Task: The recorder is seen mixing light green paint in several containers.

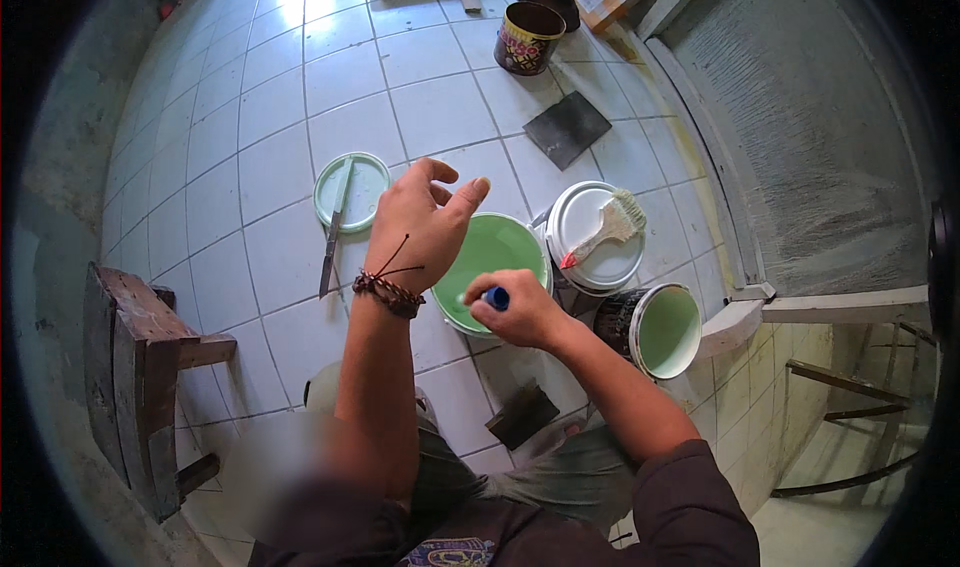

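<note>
A round, pale plastic bucket [457, 326] is containing smooth green paint [505, 242]. The right hand [525, 312] is gripping a blue-ended cylinder [496, 298] above it; the left hand [420, 222] is hovering, loosely open.

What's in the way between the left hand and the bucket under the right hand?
Nothing visible: the bucket has no lid over its green liquid, and the left hand appears over its left rim in this view.

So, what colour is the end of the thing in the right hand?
The held thing's end is blue; the head view shows it best.
</note>
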The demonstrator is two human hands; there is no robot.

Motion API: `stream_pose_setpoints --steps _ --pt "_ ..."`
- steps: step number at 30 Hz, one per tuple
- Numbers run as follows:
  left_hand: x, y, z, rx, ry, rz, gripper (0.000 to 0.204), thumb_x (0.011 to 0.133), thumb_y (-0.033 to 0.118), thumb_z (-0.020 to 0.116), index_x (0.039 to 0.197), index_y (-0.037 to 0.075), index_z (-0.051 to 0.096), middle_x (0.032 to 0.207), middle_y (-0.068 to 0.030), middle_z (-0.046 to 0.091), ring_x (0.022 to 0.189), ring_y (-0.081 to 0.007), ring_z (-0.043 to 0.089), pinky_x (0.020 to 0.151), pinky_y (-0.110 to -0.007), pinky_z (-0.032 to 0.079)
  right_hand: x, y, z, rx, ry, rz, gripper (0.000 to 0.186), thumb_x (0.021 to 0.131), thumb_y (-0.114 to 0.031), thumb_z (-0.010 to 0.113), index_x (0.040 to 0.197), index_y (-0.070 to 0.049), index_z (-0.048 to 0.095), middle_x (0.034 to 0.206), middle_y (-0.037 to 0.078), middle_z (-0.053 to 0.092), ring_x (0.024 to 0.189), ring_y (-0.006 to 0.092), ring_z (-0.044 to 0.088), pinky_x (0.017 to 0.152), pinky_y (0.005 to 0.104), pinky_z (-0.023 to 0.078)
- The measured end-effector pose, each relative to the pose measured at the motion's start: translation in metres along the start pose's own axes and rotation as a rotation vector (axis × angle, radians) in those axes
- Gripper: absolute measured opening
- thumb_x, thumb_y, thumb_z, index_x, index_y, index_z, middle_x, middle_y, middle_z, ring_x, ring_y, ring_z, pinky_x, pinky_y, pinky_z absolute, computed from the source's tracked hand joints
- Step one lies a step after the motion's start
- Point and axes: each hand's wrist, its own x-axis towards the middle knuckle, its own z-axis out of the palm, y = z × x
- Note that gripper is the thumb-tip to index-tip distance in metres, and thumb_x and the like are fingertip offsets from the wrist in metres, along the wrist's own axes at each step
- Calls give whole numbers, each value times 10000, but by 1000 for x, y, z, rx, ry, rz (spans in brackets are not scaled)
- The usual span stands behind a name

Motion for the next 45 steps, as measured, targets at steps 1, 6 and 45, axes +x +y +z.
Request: stream_pose_setpoints --steps 1,6,45 --pt "-2 2 1 3 -24 4 505 878 382 673 1108 -62 598 946 -209 698 866 -264 682 767 -353 531 2 6 3 28 84 -39 173 774 -170 633 866 -41 701 805 189 678 765 333 665 738 378 526" --pt "-4 2 1 -37 -2 34 515 859 371 679 1097 -77 596 915 -232 697 835 -306 696 766 -373 538 4 7 -12 -256 242 63 198 783 -202 618 889 -54 695 853 212 660 796 387 647 758 432 530" --pt "8 -3 1 36 -4 65 573 885 471 669 1121 -48 616 918 -173 687 796 -183 647 706 -298 532 3 9 -28 -91 117 46 216 768 -145 616 913 -5 694 874 177 684 807 277 653 767 343 517"
